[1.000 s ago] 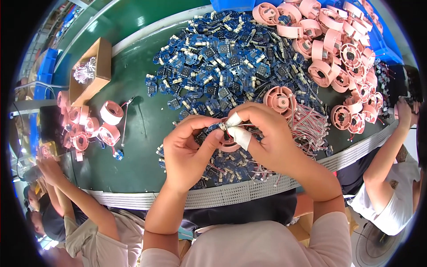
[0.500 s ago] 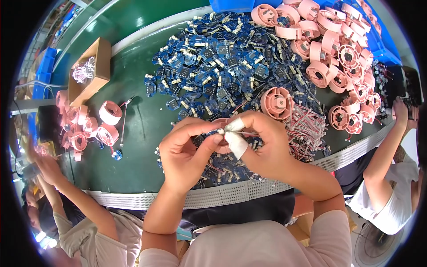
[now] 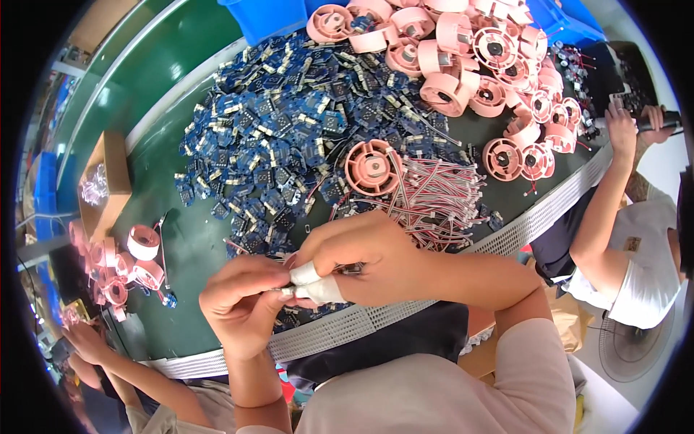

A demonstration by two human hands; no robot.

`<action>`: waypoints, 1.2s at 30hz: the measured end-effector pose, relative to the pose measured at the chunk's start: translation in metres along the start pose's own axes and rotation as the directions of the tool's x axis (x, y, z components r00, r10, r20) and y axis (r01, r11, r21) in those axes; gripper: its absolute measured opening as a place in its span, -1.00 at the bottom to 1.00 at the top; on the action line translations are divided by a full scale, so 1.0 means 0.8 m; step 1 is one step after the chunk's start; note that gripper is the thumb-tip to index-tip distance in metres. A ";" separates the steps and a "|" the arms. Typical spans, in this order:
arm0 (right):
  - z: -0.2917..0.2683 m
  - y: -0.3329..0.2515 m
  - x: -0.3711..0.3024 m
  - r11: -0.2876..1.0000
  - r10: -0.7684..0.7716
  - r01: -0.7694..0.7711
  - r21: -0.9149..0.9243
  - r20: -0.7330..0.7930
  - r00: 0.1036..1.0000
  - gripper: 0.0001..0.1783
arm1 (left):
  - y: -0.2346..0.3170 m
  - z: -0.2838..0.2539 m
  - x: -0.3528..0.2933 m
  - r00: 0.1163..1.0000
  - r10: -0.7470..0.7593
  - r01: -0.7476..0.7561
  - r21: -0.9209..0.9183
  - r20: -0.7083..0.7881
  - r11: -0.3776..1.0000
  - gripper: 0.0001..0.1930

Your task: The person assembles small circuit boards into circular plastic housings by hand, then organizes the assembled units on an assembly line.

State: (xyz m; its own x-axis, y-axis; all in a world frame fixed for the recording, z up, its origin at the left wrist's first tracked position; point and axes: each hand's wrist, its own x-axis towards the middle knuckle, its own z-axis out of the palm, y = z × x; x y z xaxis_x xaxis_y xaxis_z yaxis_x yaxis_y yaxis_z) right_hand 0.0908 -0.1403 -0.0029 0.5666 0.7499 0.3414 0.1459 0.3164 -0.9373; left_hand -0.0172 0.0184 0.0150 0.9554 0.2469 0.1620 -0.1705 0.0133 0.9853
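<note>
My left hand (image 3: pixel 242 307) and my right hand (image 3: pixel 361 264) meet fingertip to fingertip near the front edge of the bench. Both are closed in a pinch. White tape wraps the right thumb and forefinger. Between the fingertips a small pale connector end (image 3: pixel 288 292) just shows; the blue circuit board in my left fingers and the wire in my right are mostly hidden now. Beyond the hands lies a large heap of blue circuit boards (image 3: pixel 267 123). A pink round housing (image 3: pixel 374 168) sits beside a bundle of red-and-white connector wires (image 3: pixel 437 195).
Many pink housings (image 3: pixel 495 49) pile up at the far right by blue bins (image 3: pixel 267 18). Left stand a cardboard box (image 3: pixel 108 188) and more pink housings (image 3: pixel 143 242). A white perforated strip (image 3: pixel 318 338) edges the green bench. Co-workers' hands work at left (image 3: pixel 85 341) and right (image 3: pixel 620 129).
The view has shifted, so the bench things appear further left. My joined hands sit lower and nearer the bench edge, still pinching; the small parts between them are more hidden.
</note>
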 end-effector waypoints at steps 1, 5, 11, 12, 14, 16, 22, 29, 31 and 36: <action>-0.003 -0.003 -0.002 0.997 0.053 -0.053 -0.054 0.002 0.999 -0.90 | -0.001 0.000 0.000 0.999 -0.001 0.003 0.039 -0.037 0.999 -0.85; -0.027 -0.030 0.022 0.833 -0.087 0.051 -0.550 -0.040 0.995 -0.76 | 0.009 -0.005 0.004 0.979 0.094 -0.056 0.205 -0.181 0.977 -0.87; -0.083 -0.055 0.005 0.366 0.046 -0.314 -0.876 -0.320 0.946 -0.64 | -0.003 -0.105 0.015 0.686 0.255 -0.008 0.343 -0.681 0.939 -0.89; -0.086 -0.054 0.005 0.395 0.130 -0.352 -0.849 -0.327 0.936 -0.66 | -0.011 -0.119 0.014 0.669 0.241 0.046 0.363 -0.703 0.931 -0.82; -0.089 -0.048 0.001 0.476 0.181 -0.378 -0.794 -0.333 0.926 -0.68 | -0.013 -0.125 0.017 0.633 0.208 0.234 0.441 -0.746 0.867 -0.73; -0.089 -0.039 0.001 0.540 0.138 -0.358 -0.762 -0.339 0.931 -0.69 | -0.006 -0.106 0.024 0.601 0.362 0.278 0.612 -0.712 0.741 -0.64; -0.100 -0.033 0.009 0.691 0.077 -0.320 -0.648 -0.374 0.924 -0.73 | -0.017 -0.035 0.024 0.753 0.515 -0.138 0.666 -0.411 0.733 -0.71; -0.072 -0.028 0.020 0.985 0.074 -0.131 -0.113 -0.409 0.909 -0.70 | -0.019 0.005 0.020 0.976 0.125 -0.085 0.217 -0.179 0.972 -0.66; -0.066 -0.024 0.018 0.997 0.057 -0.069 -0.023 -0.330 0.942 -0.72 | -0.019 0.005 0.016 0.982 0.091 -0.070 0.130 -0.164 0.989 -0.73; -0.063 -0.028 0.006 0.984 -0.064 -0.027 -0.176 -0.492 0.868 -0.76 | -0.013 0.008 0.014 0.974 -0.207 0.179 -0.250 -0.087 0.951 -0.77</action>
State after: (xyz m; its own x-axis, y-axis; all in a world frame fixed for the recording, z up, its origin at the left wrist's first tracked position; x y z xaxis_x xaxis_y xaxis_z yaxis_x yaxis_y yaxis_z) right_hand 0.1313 -0.1732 0.0164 0.8817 0.3447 0.3222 0.2709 0.1892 -0.9438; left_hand -0.0031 0.0151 0.0066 0.9452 0.3224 -0.0507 -0.0511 0.2996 0.9527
